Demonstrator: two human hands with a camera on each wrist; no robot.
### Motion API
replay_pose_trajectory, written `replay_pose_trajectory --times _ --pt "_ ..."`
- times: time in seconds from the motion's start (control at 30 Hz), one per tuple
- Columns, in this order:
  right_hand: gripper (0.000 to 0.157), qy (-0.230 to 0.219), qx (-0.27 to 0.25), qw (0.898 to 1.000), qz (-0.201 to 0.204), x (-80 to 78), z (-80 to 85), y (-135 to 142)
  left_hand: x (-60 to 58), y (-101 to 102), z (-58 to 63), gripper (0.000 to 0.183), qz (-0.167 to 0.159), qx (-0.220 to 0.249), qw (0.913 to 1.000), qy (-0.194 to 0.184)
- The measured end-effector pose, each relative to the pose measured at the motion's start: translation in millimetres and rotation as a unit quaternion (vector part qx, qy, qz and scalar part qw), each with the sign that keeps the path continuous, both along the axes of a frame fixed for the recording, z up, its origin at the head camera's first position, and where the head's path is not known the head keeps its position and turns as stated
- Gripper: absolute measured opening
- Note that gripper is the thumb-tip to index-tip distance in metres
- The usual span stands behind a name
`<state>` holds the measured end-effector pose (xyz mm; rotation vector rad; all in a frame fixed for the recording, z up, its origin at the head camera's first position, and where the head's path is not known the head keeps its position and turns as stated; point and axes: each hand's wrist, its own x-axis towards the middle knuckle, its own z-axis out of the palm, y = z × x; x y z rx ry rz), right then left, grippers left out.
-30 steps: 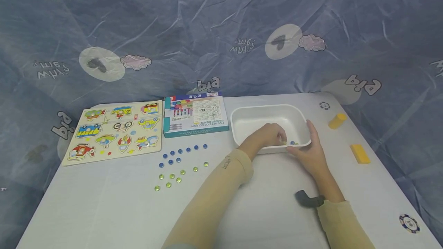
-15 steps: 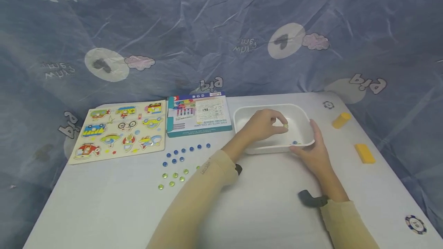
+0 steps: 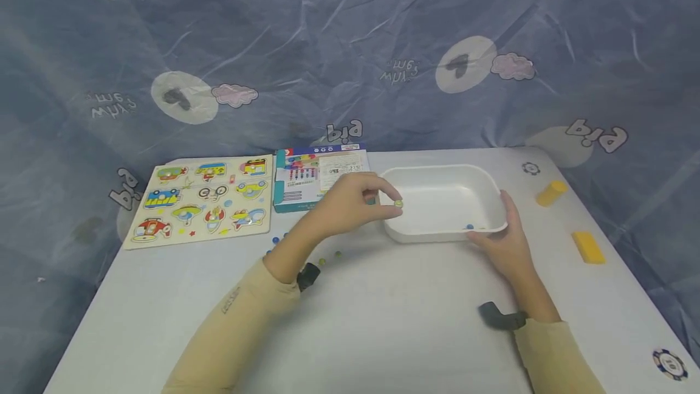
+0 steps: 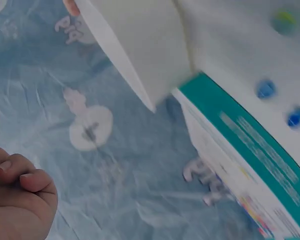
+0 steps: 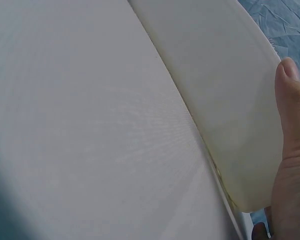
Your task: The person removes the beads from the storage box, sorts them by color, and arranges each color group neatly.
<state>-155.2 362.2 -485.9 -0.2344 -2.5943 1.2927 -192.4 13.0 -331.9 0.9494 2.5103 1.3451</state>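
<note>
My left hand (image 3: 350, 202) pinches a small yellow-green marble (image 3: 398, 203) between thumb and forefinger, just at the left rim of the white basin (image 3: 432, 237). In the left wrist view the other fingers (image 4: 32, 180) of that hand are curled in, and the marble sits at the frame's left edge. My right hand (image 3: 505, 245) grips the basin's front right corner, its thumb (image 5: 292, 110) along the outer wall in the right wrist view. Inside the basin, a blue marble (image 3: 470, 227) lies near that corner.
Blue marbles (image 3: 276, 240) and green marbles (image 3: 338, 254) lie on the table, partly hidden behind the left arm. A teal-and-white box (image 3: 295, 206) and a wooden vehicle puzzle board (image 3: 199, 199) stand at the back left. A yellow cylinder (image 3: 551, 193) and yellow block (image 3: 588, 247) are at right.
My left hand was down in the basin, then rose with a yellow-green marble pinched and moved left past the rim. My right hand keeps its grip on the basin.
</note>
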Motion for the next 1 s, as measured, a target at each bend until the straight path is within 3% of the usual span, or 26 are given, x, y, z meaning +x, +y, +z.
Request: replay_pose_trajectory --times 0.13,0.27,0.47,0.6,0.73,1.0 --pt "0.113 -0.009 0.0 1.0 -0.004 1.5 0.5 0 6.3 -44 -7.6 0.018 0.056 -0.011 0.9977 -0.036" --pt "0.113 -0.009 -0.001 1.0 -0.001 1.7 0.3 0 16.3 -83 -28.5 0.017 0.104 -0.024 0.9916 -0.074" --pt "0.114 0.003 -0.004 1.0 0.006 0.6 -1.2 -2 35.4 -119 -64.9 0.015 0.112 -0.086 0.9844 -0.105" --pt "0.113 0.005 -0.005 1.0 0.007 0.0 -0.6 -2 43.6 -126 -85.2 0.014 0.119 -0.117 0.9786 -0.12" --pt "0.112 0.006 -0.009 1.0 0.009 -0.3 0.8 -3 48.6 -125 -99.8 0.014 0.12 -0.154 0.9745 -0.111" --pt "0.113 0.006 -0.012 1.0 0.01 -0.2 1.0 -4 52.3 -118 -110.7 0.013 0.112 -0.216 0.9675 -0.07"
